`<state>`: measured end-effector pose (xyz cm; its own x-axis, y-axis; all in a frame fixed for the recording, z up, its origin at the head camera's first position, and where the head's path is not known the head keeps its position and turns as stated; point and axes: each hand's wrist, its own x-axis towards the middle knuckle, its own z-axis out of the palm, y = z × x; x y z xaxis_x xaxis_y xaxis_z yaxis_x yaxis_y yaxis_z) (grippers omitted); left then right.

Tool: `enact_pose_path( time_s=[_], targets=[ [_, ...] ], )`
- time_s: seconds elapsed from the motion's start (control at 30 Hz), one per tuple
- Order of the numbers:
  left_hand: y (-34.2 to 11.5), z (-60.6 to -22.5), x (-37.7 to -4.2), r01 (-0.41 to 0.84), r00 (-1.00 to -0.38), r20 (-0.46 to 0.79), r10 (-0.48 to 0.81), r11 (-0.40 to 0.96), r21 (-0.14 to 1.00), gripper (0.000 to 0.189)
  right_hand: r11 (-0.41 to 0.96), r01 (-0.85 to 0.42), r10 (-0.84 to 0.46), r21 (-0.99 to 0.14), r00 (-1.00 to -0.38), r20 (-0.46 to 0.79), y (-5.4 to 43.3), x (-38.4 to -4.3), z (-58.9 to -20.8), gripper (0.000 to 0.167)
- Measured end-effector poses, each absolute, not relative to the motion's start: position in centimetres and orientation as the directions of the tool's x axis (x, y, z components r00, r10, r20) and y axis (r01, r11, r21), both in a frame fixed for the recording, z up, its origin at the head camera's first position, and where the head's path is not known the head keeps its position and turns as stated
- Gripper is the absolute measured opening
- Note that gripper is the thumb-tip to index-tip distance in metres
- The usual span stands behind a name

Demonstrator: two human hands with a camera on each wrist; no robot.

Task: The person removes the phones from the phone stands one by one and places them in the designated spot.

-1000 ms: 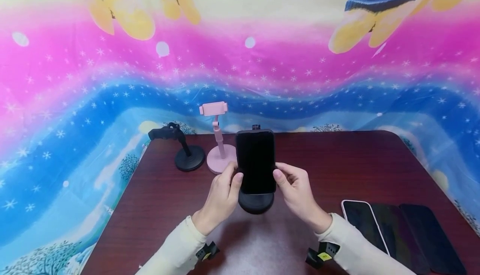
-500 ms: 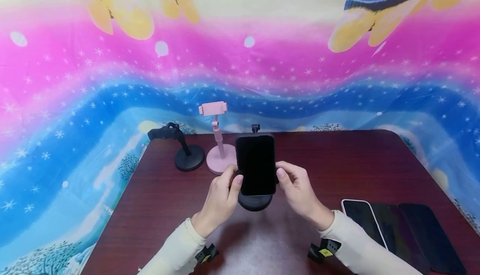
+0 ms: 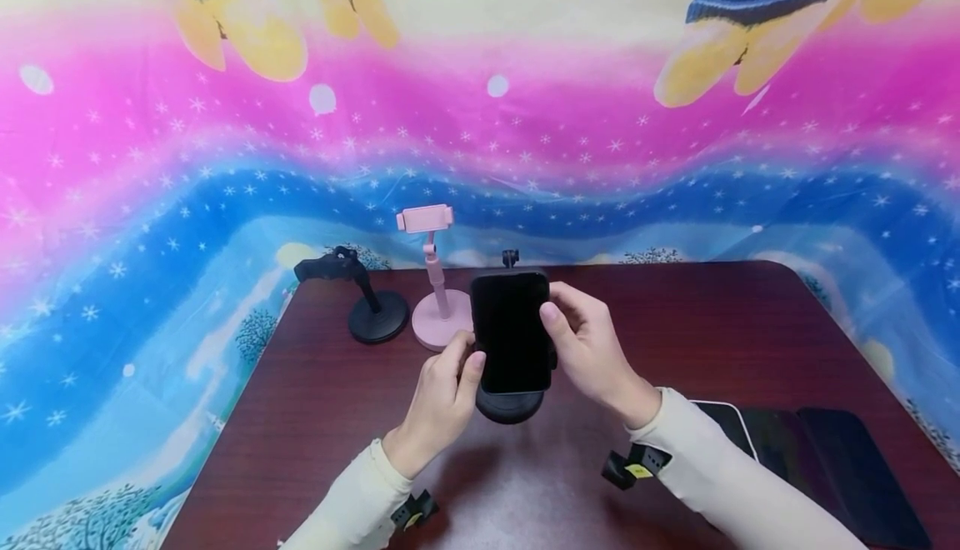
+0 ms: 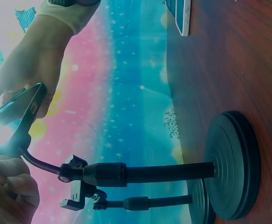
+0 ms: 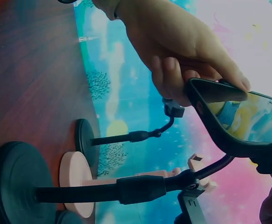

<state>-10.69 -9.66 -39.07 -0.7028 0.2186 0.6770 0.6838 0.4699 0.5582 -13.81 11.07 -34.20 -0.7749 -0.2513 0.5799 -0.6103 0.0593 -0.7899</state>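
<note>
A black smartphone (image 3: pixel 512 333) stands upright, dark screen facing me, on a black phone stand with a round base (image 3: pixel 510 408). My left hand (image 3: pixel 435 404) holds the phone's lower left edge, thumb at the front and fingers behind. Higher up, on the right edge, my right hand (image 3: pixel 596 346) pinches the phone near its upper corner. The stand's pole (image 4: pixel 168 171) shows in the left wrist view, its bent neck running up behind the phone. In the right wrist view, the left thumb lies on the screen's edge. The holder's clamp is mostly hidden by the phone.
A pink phone stand (image 3: pixel 442 317) and another black phone stand (image 3: pixel 378 317) are at the back left of the brown table (image 3: pixel 712 325). Front right, a white-edged phone (image 3: pixel 738 421) lies beside dark flat slabs (image 3: pixel 862 458), partly under my right sleeve. A patterned cloth (image 3: pixel 480 133) hangs behind.
My right hand has moved up along the phone's right edge, from its lower part to near the top. The phone's top has dropped slightly. The left hand stays in place.
</note>
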Motion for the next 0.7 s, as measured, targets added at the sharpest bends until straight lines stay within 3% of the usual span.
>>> enact_pose_path(
  time_s=[0.33,0.7],
  targets=[
    [-9.6,-39.1,-10.6,0.68,-0.707,0.674,0.214,0.471,0.563,0.015,0.071,-0.612,-0.246,-0.788,-0.776,0.58,10.6,-14.6,-33.2,0.034],
    [-9.5,-39.0,-10.5,0.667,-0.724,0.66,0.2,0.449,0.595,0.014,0.068,-0.557,-0.306,-0.828,-0.801,0.514,9.7,-14.7,-32.4,0.02]
  ],
)
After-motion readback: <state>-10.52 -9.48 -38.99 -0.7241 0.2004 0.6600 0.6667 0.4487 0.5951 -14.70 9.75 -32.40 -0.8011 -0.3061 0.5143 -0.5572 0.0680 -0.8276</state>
